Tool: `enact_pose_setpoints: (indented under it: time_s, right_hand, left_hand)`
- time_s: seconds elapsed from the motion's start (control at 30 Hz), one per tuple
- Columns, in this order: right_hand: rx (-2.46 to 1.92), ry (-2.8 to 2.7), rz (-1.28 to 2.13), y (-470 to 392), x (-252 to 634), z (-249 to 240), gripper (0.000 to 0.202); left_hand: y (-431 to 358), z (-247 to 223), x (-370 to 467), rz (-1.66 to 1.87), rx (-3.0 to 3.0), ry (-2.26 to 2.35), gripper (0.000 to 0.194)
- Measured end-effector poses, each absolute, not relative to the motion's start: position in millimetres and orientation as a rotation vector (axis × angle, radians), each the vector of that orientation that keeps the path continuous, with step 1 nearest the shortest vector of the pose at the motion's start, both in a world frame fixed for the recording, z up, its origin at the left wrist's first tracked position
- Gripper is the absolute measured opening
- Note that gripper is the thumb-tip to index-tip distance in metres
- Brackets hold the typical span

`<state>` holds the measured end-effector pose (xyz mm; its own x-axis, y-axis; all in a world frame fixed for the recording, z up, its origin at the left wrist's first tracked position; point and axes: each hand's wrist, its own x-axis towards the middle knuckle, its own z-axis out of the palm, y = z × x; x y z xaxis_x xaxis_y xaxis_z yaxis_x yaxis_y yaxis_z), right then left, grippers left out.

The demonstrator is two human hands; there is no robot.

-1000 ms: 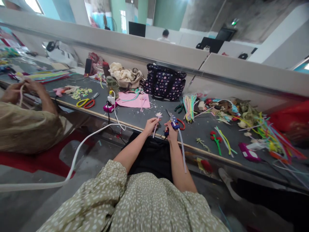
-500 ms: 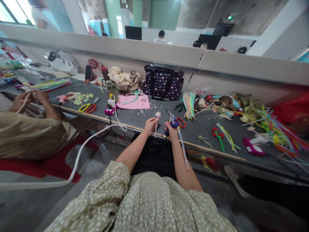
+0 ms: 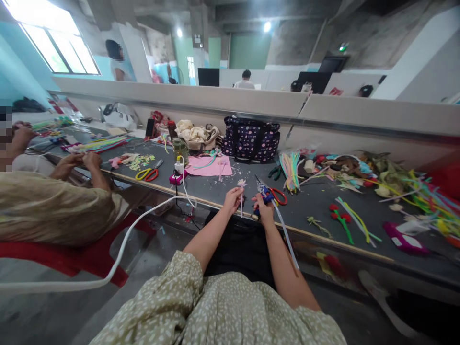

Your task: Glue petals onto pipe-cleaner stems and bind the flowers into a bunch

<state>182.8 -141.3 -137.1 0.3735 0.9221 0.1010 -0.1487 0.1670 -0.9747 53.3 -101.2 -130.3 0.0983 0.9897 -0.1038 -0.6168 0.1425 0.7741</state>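
My left hand (image 3: 234, 200) is closed on a small flower (image 3: 242, 183) with pale petals and a thin lilac stem hanging down past the fingers. Beside it, my right hand (image 3: 264, 210) grips a blue glue gun (image 3: 266, 192). From the gun's rear a long translucent glue stick (image 3: 286, 235) trails down over my forearm. The nozzle points up and away, a short gap to the right of the flower. Just beyond the gun lie red-handled scissors (image 3: 279, 196), partly hidden by it.
A bundle of pipe cleaners (image 3: 289, 170) and dark green pliers (image 3: 275, 172) lie behind my right hand. A pink sheet (image 3: 210, 166) and a patterned bag (image 3: 251, 139) are farther back. A white cable (image 3: 124, 244) loops at left, near a seated co-worker's hands (image 3: 82, 162).
My view has tilted up, so the table and both hands appear lower and farther right. Both hands keep the same hold, the flower and glue gun staying close together.
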Motion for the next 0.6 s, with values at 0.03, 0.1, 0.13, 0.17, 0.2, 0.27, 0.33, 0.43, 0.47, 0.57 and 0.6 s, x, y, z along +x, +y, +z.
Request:
enact_pose_setpoints:
  time_s: [0.03, 0.1, 0.13, 0.17, 0.2, 0.27, 0.33, 0.43, 0.47, 0.57, 0.6]
  right_hand:
    - [-1.120, -0.863, 0.917, -142, 183, -137, 0.049]
    - [-1.095, -0.850, 0.916, -146, 181, -135, 0.052]
    - [-1.085, -0.848, 0.917, -148, 181, -134, 0.053]
    - [-1.078, -0.851, 0.920, -152, 180, -132, 0.053]
    - [-1.069, -0.858, 0.925, -155, 179, -131, 0.052]
    - [-1.062, -0.877, 0.939, -163, 177, -127, 0.051]
    - [-1.043, -0.931, 0.969, -169, 176, -123, 0.050]
    - [-1.015, -0.966, 0.957, -177, 175, -117, 0.047]
    - [-1.008, -0.992, 0.959, -180, 175, -115, 0.046]
    - [-1.010, -1.087, 0.974, -187, 175, -110, 0.044]
    - [-1.017, -1.117, 0.977, -189, 175, -108, 0.043]
  left_hand:
    - [-101, -129, 53, 1.318, 0.642, 0.729, 0.038]
    - [-101, -127, 53, 1.321, 0.635, 0.735, 0.037]
    - [-101, -126, 53, 1.324, 0.632, 0.739, 0.037]
    - [-102, -125, 53, 1.328, 0.628, 0.744, 0.037]
    - [-103, -123, 53, 1.329, 0.625, 0.749, 0.037]
    - [-106, -121, 54, 1.333, 0.622, 0.763, 0.038]
    - [-111, -117, 55, 1.337, 0.617, 0.778, 0.038]
    - [-119, -110, 53, 1.331, 0.605, 0.792, 0.037]
    - [-121, -107, 53, 1.324, 0.599, 0.796, 0.036]
    - [-128, -97, 50, 1.305, 0.574, 0.795, 0.031]
    - [-129, -94, 49, 1.301, 0.561, 0.796, 0.029]
